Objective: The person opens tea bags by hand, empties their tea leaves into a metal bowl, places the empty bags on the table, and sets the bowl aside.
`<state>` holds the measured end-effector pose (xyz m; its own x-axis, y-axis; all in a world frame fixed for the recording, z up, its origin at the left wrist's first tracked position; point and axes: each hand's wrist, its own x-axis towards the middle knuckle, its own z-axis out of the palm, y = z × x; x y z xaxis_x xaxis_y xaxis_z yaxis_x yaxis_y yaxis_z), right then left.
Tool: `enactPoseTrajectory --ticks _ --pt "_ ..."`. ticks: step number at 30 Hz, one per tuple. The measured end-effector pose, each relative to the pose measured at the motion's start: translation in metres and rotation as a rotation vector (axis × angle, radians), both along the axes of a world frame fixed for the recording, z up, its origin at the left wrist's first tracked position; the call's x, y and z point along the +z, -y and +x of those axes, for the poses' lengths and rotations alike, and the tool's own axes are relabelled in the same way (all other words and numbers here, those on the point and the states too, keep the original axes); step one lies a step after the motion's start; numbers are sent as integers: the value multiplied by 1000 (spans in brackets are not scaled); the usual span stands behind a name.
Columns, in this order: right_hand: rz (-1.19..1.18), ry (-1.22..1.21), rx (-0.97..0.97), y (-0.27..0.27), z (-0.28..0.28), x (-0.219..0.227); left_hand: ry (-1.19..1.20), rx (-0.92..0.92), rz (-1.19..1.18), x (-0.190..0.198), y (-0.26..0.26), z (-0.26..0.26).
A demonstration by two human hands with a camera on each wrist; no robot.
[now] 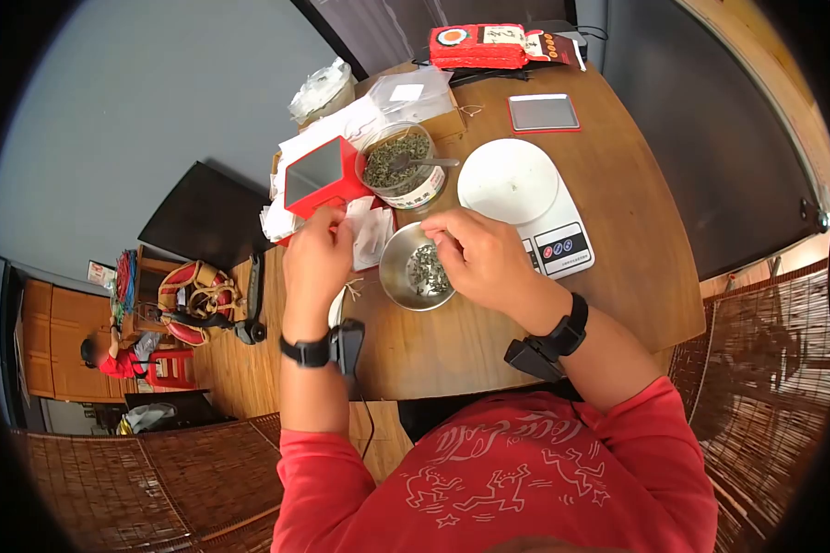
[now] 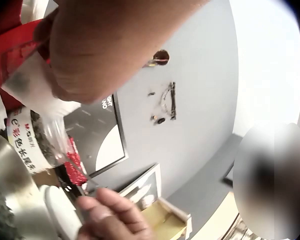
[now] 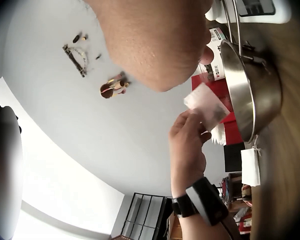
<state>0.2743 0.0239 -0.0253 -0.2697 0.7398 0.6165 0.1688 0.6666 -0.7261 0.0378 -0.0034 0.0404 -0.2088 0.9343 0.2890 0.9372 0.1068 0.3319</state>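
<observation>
From the head cam I've got both hands over the wooden desk (image 1: 488, 341). Left hand (image 1: 315, 263) is up at approx 11 o'clock of the steel bowl (image 1: 398, 276), fingers curled and pinching a small clear sachet (image 1: 364, 230); right wrist cam shows that sachet (image 3: 206, 106) held up just beside the bowl rim (image 3: 250, 85), w/ a dark bit inside it. Right hand (image 1: 475, 253) sits over the bowl's 2 o'clock edge, fingertips bunched together, pinching at the loose tea leaves (image 1: 426, 272) in the bowl; can't tell how much is betw. them.

Rest of the desk, as I see it: glass jar of tea (image 1: 398, 166) w/ a spoon handle sticking out, at 12 o'clock of the bowl, touching a red box (image 1: 321, 177) on its 9 o'clock side. White kitchen scale (image 1: 525, 198) at 2 o'clock, just beside the bowl. A pile of white sachets and paper (image 1: 341, 129) lies behind the red box. Further back at 12 o'clock: a small red-edged tray (image 1: 544, 112) and a red packet (image 1: 493, 46). Both wrists carry black strapped cams. Red sleeves, red printed shirt.
</observation>
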Motion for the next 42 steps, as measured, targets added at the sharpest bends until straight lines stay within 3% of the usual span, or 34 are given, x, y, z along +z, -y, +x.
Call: enactPoseTrajectory --ticks 2,4,7,11,13,18,20,22,24,26,27,29,32,35,37,42 --pt "-65 -5 4 1 -1 1 104 -55 24 -5 11 -3" --pt "-130 6 4 5 -1 4 826 -277 121 -22 18 -3" --pt "-234 -6 39 10 -3 9 1095 -343 87 -38 26 10" --pt "-248 6 37 7 -4 3 1153 -438 136 -64 21 14" --pt "-199 4 29 6 -5 0 945 -448 232 -70 22 20" --pt "-199 63 20 13 -6 4 816 -446 134 -73 28 24" --pt "-348 113 36 16 -4 13 872 -415 148 -78 29 26" --pt "-346 120 43 15 -4 11 969 -370 177 -83 30 28" --pt "-341 129 46 11 -4 6 910 -388 165 -85 31 22" --pt "-95 44 111 4 -4 -4 853 -404 158 -84 31 17" --pt "-93 51 117 4 -4 -4 829 -446 122 -81 30 15" --pt "-125 88 122 3 -3 -2 810 -481 95 -75 31 15" --pt "-268 120 105 7 -2 8 1033 -365 10 -72 33 19" --pt "-274 90 83 7 -3 10 982 -445 151 -75 29 18" --pt "-311 145 64 7 -2 10 738 -403 236 -74 29 17" --pt "-439 243 37 6 -1 7 699 -350 220 -71 28 20"
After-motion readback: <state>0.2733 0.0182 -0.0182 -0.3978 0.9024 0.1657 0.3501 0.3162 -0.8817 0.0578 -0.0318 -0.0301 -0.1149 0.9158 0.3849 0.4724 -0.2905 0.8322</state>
